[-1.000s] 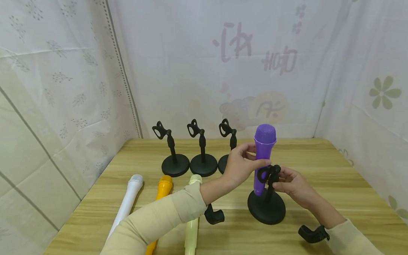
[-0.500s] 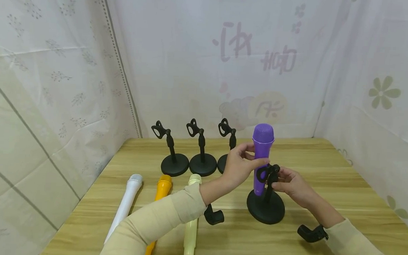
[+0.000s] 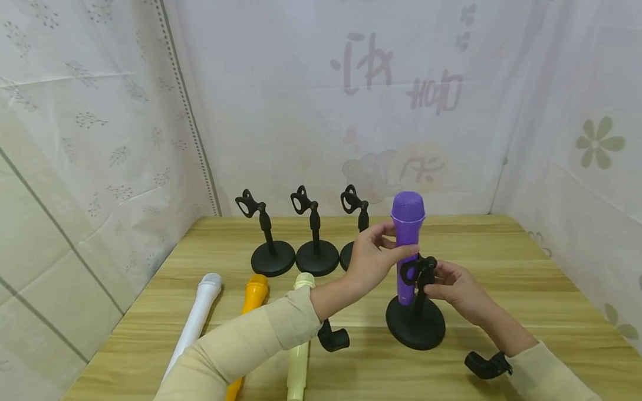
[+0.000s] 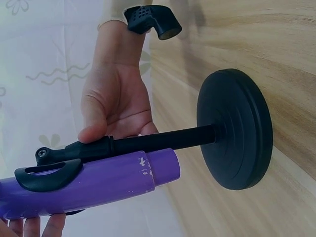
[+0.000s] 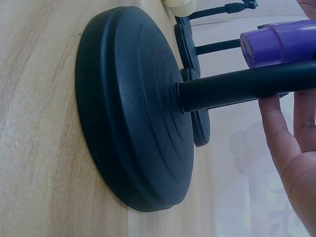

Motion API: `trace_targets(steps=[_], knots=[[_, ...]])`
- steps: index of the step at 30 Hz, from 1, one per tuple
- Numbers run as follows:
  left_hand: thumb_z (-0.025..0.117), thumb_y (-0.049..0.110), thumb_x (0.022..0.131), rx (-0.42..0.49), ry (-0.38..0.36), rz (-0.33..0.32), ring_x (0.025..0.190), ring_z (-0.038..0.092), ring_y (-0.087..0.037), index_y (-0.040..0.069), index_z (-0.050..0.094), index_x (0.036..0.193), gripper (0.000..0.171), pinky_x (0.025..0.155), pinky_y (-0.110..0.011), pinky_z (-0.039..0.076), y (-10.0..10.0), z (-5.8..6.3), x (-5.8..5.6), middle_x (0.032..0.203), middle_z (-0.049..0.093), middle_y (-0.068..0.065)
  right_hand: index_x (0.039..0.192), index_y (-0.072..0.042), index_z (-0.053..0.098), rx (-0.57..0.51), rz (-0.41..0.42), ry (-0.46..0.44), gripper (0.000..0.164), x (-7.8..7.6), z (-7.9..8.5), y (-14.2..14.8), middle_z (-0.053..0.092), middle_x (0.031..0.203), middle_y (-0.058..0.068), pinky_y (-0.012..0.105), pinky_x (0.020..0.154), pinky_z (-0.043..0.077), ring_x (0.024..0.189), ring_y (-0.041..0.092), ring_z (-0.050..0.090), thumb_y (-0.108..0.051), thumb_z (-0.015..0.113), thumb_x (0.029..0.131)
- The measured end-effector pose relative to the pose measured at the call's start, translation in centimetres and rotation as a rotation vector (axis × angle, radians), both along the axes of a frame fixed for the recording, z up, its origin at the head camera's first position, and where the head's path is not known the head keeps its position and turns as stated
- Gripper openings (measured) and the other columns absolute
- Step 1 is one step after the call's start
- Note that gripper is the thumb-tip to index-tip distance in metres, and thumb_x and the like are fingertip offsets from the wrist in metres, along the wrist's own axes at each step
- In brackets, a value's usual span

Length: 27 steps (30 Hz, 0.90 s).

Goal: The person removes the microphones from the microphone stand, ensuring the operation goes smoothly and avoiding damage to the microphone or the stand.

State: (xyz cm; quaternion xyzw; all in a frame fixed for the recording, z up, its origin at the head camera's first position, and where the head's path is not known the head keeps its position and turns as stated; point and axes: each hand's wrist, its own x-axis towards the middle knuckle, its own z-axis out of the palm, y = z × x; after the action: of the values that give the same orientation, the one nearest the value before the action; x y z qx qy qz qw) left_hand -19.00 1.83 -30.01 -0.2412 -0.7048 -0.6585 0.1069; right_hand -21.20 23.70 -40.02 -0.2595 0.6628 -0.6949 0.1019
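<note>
My left hand (image 3: 369,264) holds a purple microphone (image 3: 408,227) by its body, head up and nearly upright. The tail of the microphone hangs just above a round black stand base (image 3: 416,328). In the left wrist view, the stand's black clip (image 4: 49,175) lies around the microphone's body, and the left fingers (image 4: 32,227) show at its lower edge. My right hand (image 3: 463,294) grips the stand's post (image 5: 247,86) below the clip, with the thumb against the near side. The base is on the wooden table.
Three black microphone stands with vacant clips line the back: left stand (image 3: 273,258), middle stand (image 3: 316,256) and right stand (image 3: 363,219), the last partly behind my left hand. White (image 3: 196,314), orange (image 3: 255,292) and pale yellow (image 3: 297,371) microphones lie on the table (image 3: 378,379).
The purple microphone has come slightly more upright, its head shifting a little left against the stand. Both hands keep their holds. The whole head view has shifted slightly.
</note>
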Motion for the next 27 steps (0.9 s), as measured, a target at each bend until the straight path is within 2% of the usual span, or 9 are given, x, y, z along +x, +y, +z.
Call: trace_targets(steps=[10, 20, 27], knots=[[0.073, 0.011, 0.072, 0.022, 0.023, -0.019, 0.075, 0.059, -0.023, 0.010, 0.062, 0.100, 0.030, 0.066, -0.028, 0.048, -0.33, 0.18, -0.13, 0.092, 0.060, -0.001, 0.111, -0.007, 0.055, -0.005, 0.018, 0.029, 0.028, 0.06, 0.01, -0.07, 0.059, 0.106, 0.007, 0.039, 0.078, 0.048, 0.094, 0.020, 0.057, 0.005, 0.053, 0.085], [0.072, 0.012, 0.073, 0.046, -0.005, -0.030, 0.076, 0.059, -0.024, 0.008, 0.061, 0.099, 0.029, 0.063, -0.030, 0.050, -0.50, 0.39, -0.21, 0.092, 0.060, 0.000, 0.112, -0.007, 0.054, -0.011, 0.020, 0.054, 0.029, 0.05, -0.13, -0.04, 0.058, 0.105, 0.006, 0.037, 0.078, 0.048, 0.094, 0.018, 0.056, 0.005, 0.052, 0.085], [0.072, 0.012, 0.074, 0.074, -0.035, -0.043, 0.077, 0.058, -0.025, 0.008, 0.061, 0.100, 0.029, 0.063, -0.030, 0.051, -0.57, 0.53, -0.36, 0.091, 0.060, 0.000, 0.112, -0.007, 0.054, -0.003, 0.004, 0.030, 0.028, 0.03, -0.12, 0.05, 0.058, 0.105, 0.006, 0.037, 0.078, 0.048, 0.094, 0.016, 0.056, 0.003, 0.054, 0.085]])
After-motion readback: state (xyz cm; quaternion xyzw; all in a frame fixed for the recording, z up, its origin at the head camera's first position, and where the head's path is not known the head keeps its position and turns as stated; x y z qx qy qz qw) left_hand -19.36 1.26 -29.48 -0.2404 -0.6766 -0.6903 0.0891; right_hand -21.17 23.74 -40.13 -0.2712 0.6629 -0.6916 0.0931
